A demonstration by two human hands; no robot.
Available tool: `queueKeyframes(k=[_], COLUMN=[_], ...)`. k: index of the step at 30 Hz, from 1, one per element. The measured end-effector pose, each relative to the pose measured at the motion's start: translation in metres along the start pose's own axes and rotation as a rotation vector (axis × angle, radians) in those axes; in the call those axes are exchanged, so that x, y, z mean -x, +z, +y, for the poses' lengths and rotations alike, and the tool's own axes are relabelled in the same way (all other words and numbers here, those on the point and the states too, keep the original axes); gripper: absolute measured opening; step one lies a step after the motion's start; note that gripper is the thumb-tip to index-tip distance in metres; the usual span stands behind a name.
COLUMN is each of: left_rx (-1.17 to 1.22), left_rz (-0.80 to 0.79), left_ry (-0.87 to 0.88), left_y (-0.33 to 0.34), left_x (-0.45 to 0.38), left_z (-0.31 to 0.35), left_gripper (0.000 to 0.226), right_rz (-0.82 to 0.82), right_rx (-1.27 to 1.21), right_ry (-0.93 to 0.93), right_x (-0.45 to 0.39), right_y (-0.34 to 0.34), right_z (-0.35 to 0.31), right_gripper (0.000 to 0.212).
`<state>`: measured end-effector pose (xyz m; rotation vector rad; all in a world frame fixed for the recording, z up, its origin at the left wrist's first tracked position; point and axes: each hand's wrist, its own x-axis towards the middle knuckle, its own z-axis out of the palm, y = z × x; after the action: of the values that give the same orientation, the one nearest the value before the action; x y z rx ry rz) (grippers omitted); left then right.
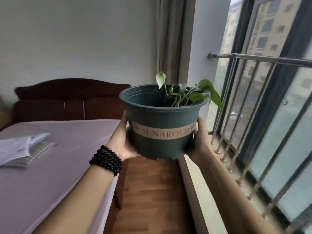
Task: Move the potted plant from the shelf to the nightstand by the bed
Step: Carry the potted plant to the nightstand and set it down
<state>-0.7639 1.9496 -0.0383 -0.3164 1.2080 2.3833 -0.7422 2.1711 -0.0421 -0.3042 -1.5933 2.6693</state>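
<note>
Head camera looks forward and down — close over the bed edge, window on the right.

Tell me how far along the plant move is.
Done: the potted plant is off any surface, carried upright. In hand: left hand and right hand clasp its sides, above the floor beside the bed. Left: setting it down; no nightstand is in view.

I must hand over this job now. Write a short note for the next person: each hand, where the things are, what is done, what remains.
Left hand: grips the left side of the green pot.
Right hand: grips its right side.
The potted plant is upright, carried in the air over the wooden floor, between the bed and the window railing.
Done: the pot is lifted and off any shelf.
Left: carry it to the nightstand, which is not in view, and set it down.
</note>
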Motion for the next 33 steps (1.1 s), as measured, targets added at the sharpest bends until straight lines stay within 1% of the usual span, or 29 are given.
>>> queueKeyframes(k=[1, 4, 9, 12, 13, 15, 17, 18, 21, 23, 26, 28, 31, 33], left_rx=[0.014, 0.036, 0.066, 0.074, 0.07, 0.04, 0.023, 0.007, 0.016, 0.02, 0.021, 0.008, -0.013, 0.0], left_rz=[0.046, 0.115, 0.166, 0.132, 0.118, 0.059, 0.043, 0.017, -0.075, -0.145, -0.157, -0.107, 0.0, 0.041], left_ry=[0.016, 0.047, 0.071, 0.065, 0.061, 0.037, 0.043, 0.034, -0.022, -0.043, -0.018, -0.011, 0.003, 0.011], left_y=[-0.001, -0.006, -0.024, -0.037, -0.041, -0.051, -0.053, -0.055, -0.054, -0.051, -0.054, -0.056, -0.064, -0.068], left_x=[-0.015, -0.056, -0.148, -0.222, -0.245, -0.304, -0.33, -0.368, -0.447, -0.477, -0.534, -0.567, -0.631, -0.671], left_z=[0.01, 0.04, 0.09, 0.124, 0.136, 0.168, 0.186, 0.207, 0.256, 0.274, 0.304, 0.324, 0.354, 0.373], left_gripper=[0.085, 0.089, 0.09, 0.09, 0.091, 0.096, 0.102, 0.103, 0.097, 0.094, 0.078, 0.074, 0.083, 0.081], right_rz=[-0.022, -0.068, -0.144, -0.165, -0.149, -0.136, -0.129, -0.116, -0.057, -0.035, -0.016, -0.021, -0.042, -0.073], right_rx=[0.019, 0.051, 0.07, 0.072, 0.064, 0.068, 0.044, 0.054, 0.054, 0.05, 0.065, 0.056, 0.063, 0.056], right_ry=[0.01, 0.035, 0.059, 0.047, 0.043, 0.044, 0.047, 0.023, 0.011, 0.028, 0.051, 0.062, 0.064, 0.07], right_x=[-0.023, -0.087, -0.199, -0.278, -0.304, -0.367, -0.395, -0.432, -0.511, -0.548, -0.614, -0.656, -0.731, -0.781], right_y=[0.006, 0.024, 0.05, 0.065, 0.069, 0.081, 0.085, 0.094, 0.114, 0.12, 0.134, 0.141, 0.156, 0.163], right_z=[-0.003, -0.005, -0.002, 0.002, 0.004, 0.009, 0.008, 0.007, -0.003, -0.01, -0.014, -0.011, -0.007, -0.003], right_gripper=[0.061, 0.058, 0.056, 0.054, 0.053, 0.052, 0.052, 0.051, 0.05, 0.051, 0.056, 0.06, 0.059, 0.06])
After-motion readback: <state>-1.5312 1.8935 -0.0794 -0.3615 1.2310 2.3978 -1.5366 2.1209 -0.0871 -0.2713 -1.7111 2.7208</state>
